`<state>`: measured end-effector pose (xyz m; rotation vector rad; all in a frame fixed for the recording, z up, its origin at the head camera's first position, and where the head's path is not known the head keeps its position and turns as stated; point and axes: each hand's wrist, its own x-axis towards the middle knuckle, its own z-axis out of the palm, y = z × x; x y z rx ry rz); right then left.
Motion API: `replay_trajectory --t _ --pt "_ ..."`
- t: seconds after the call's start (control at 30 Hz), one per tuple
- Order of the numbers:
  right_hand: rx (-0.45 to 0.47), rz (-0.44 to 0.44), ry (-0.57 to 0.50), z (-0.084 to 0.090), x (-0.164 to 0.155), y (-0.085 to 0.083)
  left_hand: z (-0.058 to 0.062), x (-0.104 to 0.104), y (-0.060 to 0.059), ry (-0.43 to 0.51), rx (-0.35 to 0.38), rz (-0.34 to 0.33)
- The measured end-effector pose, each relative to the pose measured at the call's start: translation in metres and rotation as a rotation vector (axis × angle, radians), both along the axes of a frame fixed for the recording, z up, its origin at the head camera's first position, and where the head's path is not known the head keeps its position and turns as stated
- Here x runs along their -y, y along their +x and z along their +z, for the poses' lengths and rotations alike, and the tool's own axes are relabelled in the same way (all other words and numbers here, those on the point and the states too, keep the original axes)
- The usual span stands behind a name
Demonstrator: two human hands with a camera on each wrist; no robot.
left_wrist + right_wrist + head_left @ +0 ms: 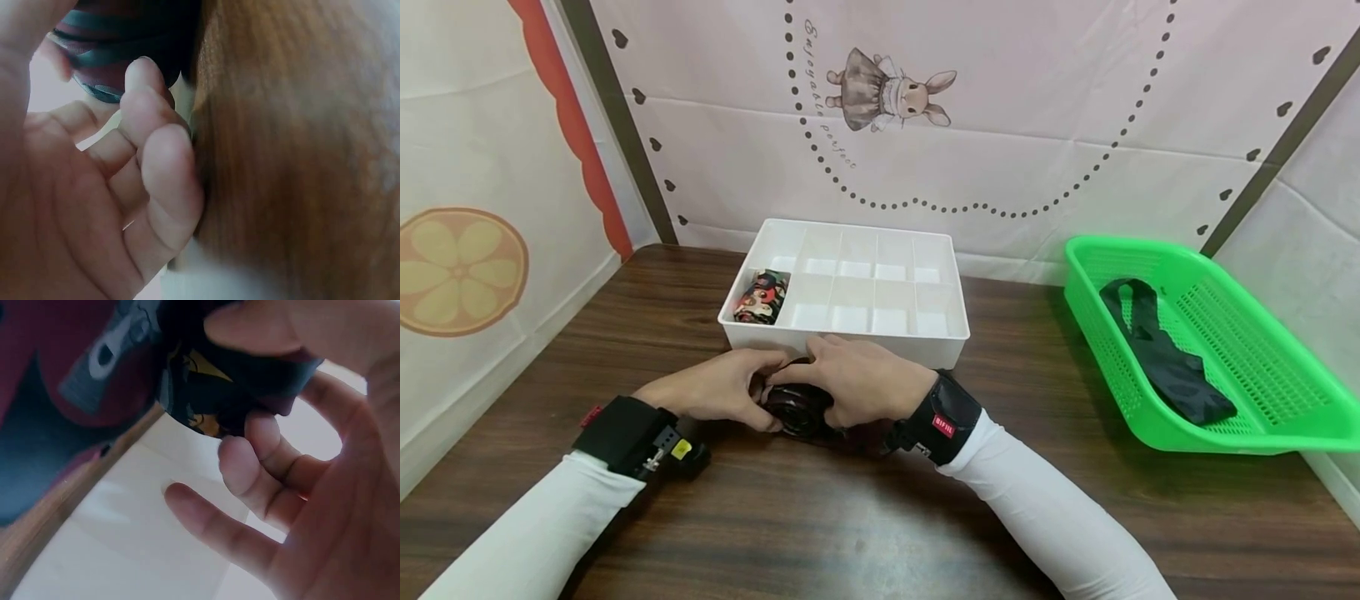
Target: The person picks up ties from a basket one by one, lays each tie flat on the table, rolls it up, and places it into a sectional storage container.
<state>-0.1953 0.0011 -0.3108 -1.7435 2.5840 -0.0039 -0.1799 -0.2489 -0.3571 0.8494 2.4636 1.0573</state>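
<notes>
A dark rolled cloth [798, 410] lies on the wooden table [865, 517] just in front of the white divided box [952, 293]. My left hand [752, 392] grips its left side with curled fingers. From the right, my right hand [817, 377] covers it and pinches a dark band of it. In the left wrist view the cloth [119, 44] shows red and teal stripes above my left hand [140, 87]. The right wrist view has my right hand [250, 425] pinching the dark fabric [206, 394]. A rolled patterned cloth [762, 297] sits in the box's front left compartment.
A green plastic basket [1277, 367] stands at the right with a dark cloth [1165, 354] inside. Curtained walls close in the table at the back, left and right. The box's other compartments hold nothing.
</notes>
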Motion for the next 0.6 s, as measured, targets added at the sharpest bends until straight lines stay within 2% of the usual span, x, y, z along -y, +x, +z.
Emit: replay_trajectory --t 0.23,0.4,0.6 --pt "-0.029 0.0 -0.059 -0.0066 0.0024 -0.0035 -0.0003 0.0031 0.0001 0.067 0.081 0.015" --pt "-0.022 0.007 -0.08 -0.0096 0.0032 -0.0037 -0.002 0.0029 -0.0005 0.055 0.07 0.017" --pt "0.025 -0.006 -0.015 -0.0035 0.0012 -0.0001 -0.001 0.0023 -0.0009 0.034 0.028 -0.002"
